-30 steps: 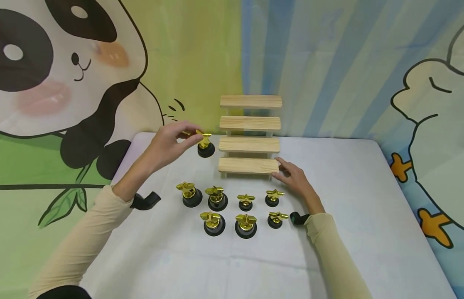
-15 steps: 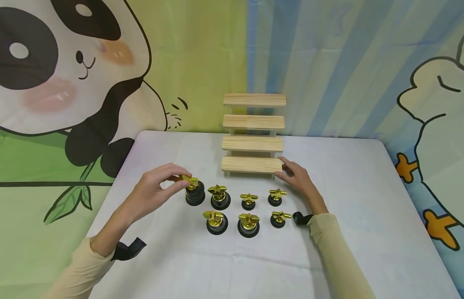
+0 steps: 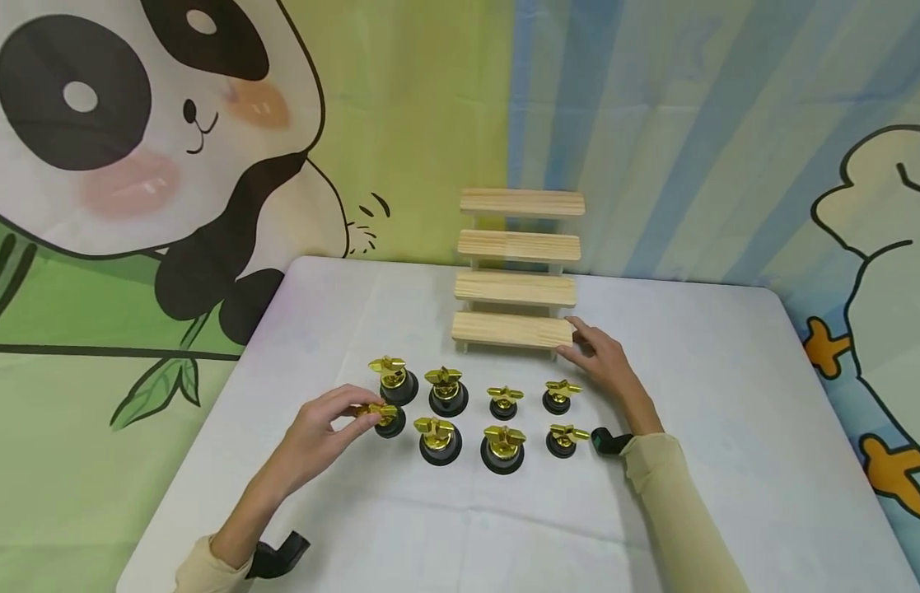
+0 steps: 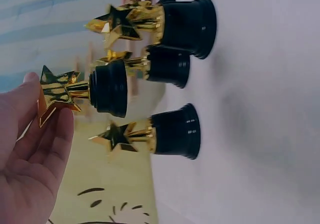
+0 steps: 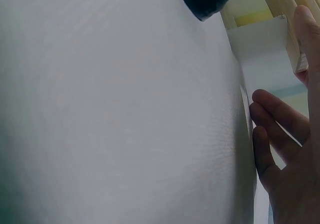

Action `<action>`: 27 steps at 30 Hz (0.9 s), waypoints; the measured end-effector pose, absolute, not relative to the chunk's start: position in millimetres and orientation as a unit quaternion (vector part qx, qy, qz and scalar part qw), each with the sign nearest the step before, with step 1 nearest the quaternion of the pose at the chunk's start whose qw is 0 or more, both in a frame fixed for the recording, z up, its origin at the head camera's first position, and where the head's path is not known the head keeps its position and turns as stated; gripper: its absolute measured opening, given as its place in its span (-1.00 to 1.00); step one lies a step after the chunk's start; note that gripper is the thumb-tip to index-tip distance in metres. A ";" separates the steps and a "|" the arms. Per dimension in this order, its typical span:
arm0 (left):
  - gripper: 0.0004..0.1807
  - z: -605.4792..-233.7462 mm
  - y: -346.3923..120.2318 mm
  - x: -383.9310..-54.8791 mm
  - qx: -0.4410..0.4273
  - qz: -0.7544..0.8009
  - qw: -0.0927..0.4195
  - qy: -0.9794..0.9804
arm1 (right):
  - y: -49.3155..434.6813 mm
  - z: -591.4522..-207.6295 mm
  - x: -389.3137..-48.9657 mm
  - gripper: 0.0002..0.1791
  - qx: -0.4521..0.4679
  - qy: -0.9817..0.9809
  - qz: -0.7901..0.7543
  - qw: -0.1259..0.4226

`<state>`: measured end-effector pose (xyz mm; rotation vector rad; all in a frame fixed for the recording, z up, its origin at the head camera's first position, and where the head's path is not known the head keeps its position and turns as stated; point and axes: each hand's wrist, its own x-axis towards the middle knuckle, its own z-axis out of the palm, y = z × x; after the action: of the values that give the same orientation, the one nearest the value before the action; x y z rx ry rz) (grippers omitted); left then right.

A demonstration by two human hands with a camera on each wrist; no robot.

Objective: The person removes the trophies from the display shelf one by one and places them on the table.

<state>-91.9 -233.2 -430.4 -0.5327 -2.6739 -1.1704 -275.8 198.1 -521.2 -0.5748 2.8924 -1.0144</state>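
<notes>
My left hand (image 3: 322, 436) pinches the gold star of a small trophy with a stepped black base (image 4: 109, 88), its thumb and fingertips on the star's points. In the left wrist view this trophy is off the white tabletop, with other star trophies behind it. Just beyond it in the head view is a bigger trophy (image 3: 399, 387), and another big one (image 3: 439, 442) stands to its right. My right hand (image 3: 608, 371) holds the right end of the lowest board of a four-step wooden display shelf (image 3: 513, 329) between thumb and index finger. Its other fingers extend near the tabletop.
Further big trophies (image 3: 446, 394) stand in the middle of the white table (image 3: 356, 527). Smaller trophies (image 3: 562, 397) stand to the right, close to my right wrist. Behind the table hangs a cartoon backdrop with a panda (image 3: 230, 189).
My left hand has carried the small trophy from beside the shelf toward me, past the big left trophy, to its near side. My right hand stays at the shelf's end.
</notes>
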 end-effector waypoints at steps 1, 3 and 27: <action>-0.72 -434.9 -232.5 -91.3 -0.176 -0.392 0.085 -0.899 | 198.6 -521.6 -275.8 -0.24 -0.185 0.928 -0.324 0.009; -0.72 -441.9 -231.7 -90.9 -0.170 -0.389 0.078 -0.902 | 199.7 -523.1 -276.3 -0.25 -0.186 0.928 -0.322 0.004; -0.76 -485.9 -238.1 -93.7 -0.154 -0.387 0.043 -0.908 | 198.8 -527.5 -277.1 -0.28 -0.193 0.925 -0.328 -0.007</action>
<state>-93.7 -238.1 -485.9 -0.4698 -2.7776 -1.1819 -277.1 198.8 -527.5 -0.6104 2.9175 -1.0355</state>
